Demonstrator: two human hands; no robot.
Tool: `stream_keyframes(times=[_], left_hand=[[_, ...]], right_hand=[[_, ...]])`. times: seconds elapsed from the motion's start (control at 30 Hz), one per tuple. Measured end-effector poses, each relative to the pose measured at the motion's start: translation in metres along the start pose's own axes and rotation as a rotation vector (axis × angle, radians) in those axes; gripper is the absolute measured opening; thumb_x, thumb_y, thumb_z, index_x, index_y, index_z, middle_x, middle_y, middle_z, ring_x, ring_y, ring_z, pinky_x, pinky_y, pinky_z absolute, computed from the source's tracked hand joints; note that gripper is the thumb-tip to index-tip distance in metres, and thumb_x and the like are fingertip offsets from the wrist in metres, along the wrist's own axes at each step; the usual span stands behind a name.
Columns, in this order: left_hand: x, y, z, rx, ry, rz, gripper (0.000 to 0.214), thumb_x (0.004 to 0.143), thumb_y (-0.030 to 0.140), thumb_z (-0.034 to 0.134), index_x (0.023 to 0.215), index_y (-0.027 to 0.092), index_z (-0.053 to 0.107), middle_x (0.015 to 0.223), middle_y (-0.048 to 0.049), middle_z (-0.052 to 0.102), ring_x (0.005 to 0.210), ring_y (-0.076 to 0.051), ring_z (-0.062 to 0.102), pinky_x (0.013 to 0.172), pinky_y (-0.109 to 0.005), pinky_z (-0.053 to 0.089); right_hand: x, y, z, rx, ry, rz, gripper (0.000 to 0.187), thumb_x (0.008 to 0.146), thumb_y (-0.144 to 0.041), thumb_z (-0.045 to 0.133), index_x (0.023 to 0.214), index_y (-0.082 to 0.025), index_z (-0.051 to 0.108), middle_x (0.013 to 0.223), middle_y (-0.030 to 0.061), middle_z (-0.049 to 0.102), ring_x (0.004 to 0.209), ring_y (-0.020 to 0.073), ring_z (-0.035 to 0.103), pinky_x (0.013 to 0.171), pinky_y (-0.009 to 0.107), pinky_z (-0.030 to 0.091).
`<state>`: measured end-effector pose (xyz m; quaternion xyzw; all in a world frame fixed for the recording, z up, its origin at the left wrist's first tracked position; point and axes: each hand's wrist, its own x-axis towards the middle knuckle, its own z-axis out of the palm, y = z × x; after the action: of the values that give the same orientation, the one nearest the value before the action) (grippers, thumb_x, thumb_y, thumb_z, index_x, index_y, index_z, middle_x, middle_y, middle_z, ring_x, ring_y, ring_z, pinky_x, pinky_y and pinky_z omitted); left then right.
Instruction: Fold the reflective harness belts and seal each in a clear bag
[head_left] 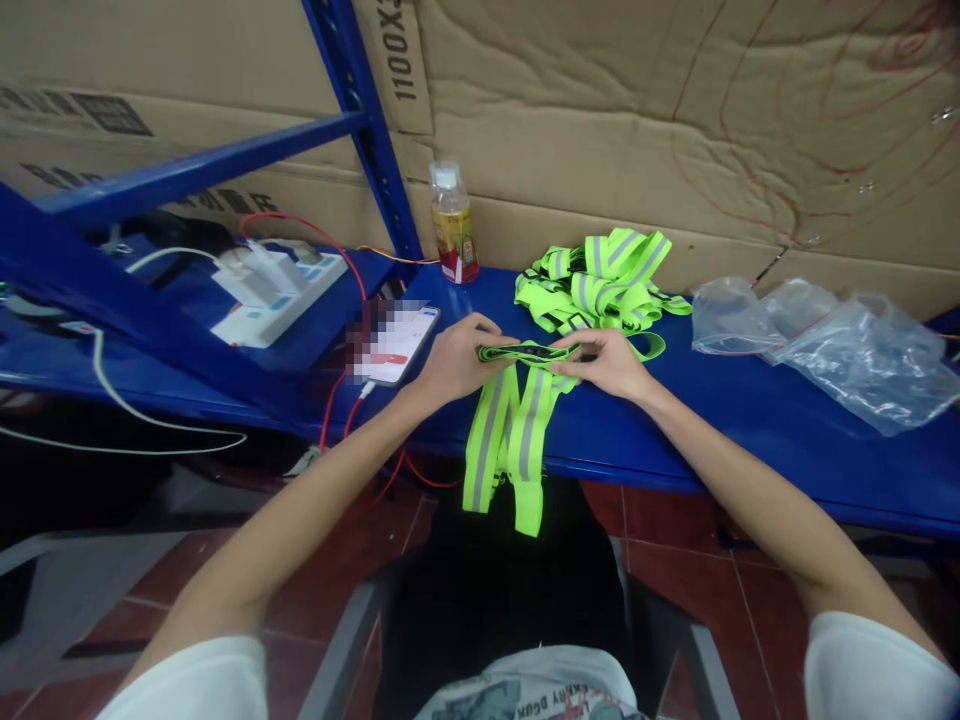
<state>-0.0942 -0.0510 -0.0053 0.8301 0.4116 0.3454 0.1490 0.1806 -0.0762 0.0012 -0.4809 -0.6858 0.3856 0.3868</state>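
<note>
Neon-yellow reflective straps (529, 425) with grey stripes are stretched between my two hands, above the front edge of the blue table. My left hand (463, 358) pinches the folded left end, and my right hand (606, 362) pinches the right end. The folded top part lies level between the fingers, with black showing inside the folds. Two striped lengths hang down from it past the table edge. Just behind my right hand lies a heap of the same kind of straps (600, 280). My fingertips are partly hidden by the folds.
A phone (394, 345) on a red cable lies left of my left hand. Behind stands a drink bottle (454, 225). Clear plastic bags (847, 345) lie on the right of the blue table (675, 410). A power strip (281, 295) sits left, beyond a blue shelf post (367, 130).
</note>
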Motion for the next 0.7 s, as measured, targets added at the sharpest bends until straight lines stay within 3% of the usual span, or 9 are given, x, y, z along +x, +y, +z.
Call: stream_keyframes(times=[0.17, 0.27, 0.33, 0.43, 0.53, 0.7], left_hand=[[-0.004, 0.004, -0.001, 0.159, 0.012, -0.019, 0.038, 0.088, 0.019, 0.086, 0.122, 0.035, 0.086, 0.101, -0.0037, 0.066, 0.074, -0.013, 0.059, 0.065, -0.028, 0.043], [-0.001, 0.002, -0.001, 0.144, -0.068, 0.024, 0.045, 0.087, 0.009, 0.080, 0.125, 0.033, 0.085, 0.086, -0.0024, 0.069, 0.070, -0.015, 0.057, 0.065, -0.029, 0.041], [0.001, -0.001, -0.001, 0.091, -0.107, 0.032, 0.047, 0.087, 0.006, 0.076, 0.125, 0.031, 0.085, 0.082, -0.0020, 0.075, 0.066, -0.015, 0.057, 0.064, -0.029, 0.041], [0.001, -0.006, 0.000, 0.012, -0.108, 0.009, 0.043, 0.088, 0.010, 0.075, 0.126, 0.029, 0.085, 0.085, -0.0028, 0.083, 0.061, -0.014, 0.056, 0.063, -0.030, 0.042], [0.002, -0.010, -0.002, -0.001, -0.125, 0.025, 0.039, 0.091, 0.019, 0.075, 0.128, 0.029, 0.084, 0.083, -0.0024, 0.083, 0.059, -0.014, 0.055, 0.062, -0.030, 0.042], [0.007, -0.013, -0.020, -0.015, -0.283, 0.090, 0.045, 0.091, 0.037, 0.081, 0.135, 0.026, 0.080, 0.063, 0.0054, 0.064, 0.055, -0.011, 0.048, 0.060, -0.027, 0.037]], right_hand=[[-0.010, 0.000, 0.001, -0.281, 0.073, -0.229, 0.023, 0.086, -0.043, 0.088, 0.096, -0.023, 0.088, 0.098, 0.0074, 0.081, 0.073, 0.0199, 0.070, 0.071, 0.040, 0.058], [-0.018, -0.002, 0.007, -0.489, 0.089, -0.342, 0.010, 0.092, -0.033, 0.082, 0.093, -0.025, 0.088, 0.118, 0.0096, 0.074, 0.079, 0.0196, 0.067, 0.072, 0.040, 0.057], [-0.022, -0.004, 0.009, -0.623, 0.141, -0.362, 0.008, 0.091, -0.032, 0.084, 0.093, -0.026, 0.089, 0.122, 0.0114, 0.067, 0.090, 0.0241, 0.067, 0.070, 0.040, 0.055], [-0.021, -0.005, 0.004, -0.713, 0.205, -0.308, 0.024, 0.084, -0.042, 0.091, 0.104, -0.029, 0.090, 0.119, 0.0124, 0.065, 0.099, 0.0297, 0.066, 0.070, 0.040, 0.053], [-0.015, -0.003, -0.004, -0.609, 0.124, -0.198, 0.044, 0.084, -0.057, 0.090, 0.115, -0.025, 0.087, 0.101, 0.0091, 0.070, 0.079, 0.0235, 0.065, 0.068, 0.039, 0.051], [-0.014, 0.000, -0.005, -0.535, 0.045, -0.187, 0.043, 0.089, -0.065, 0.082, 0.093, -0.023, 0.085, 0.082, 0.0054, 0.071, 0.067, 0.0190, 0.061, 0.064, 0.035, 0.046]])
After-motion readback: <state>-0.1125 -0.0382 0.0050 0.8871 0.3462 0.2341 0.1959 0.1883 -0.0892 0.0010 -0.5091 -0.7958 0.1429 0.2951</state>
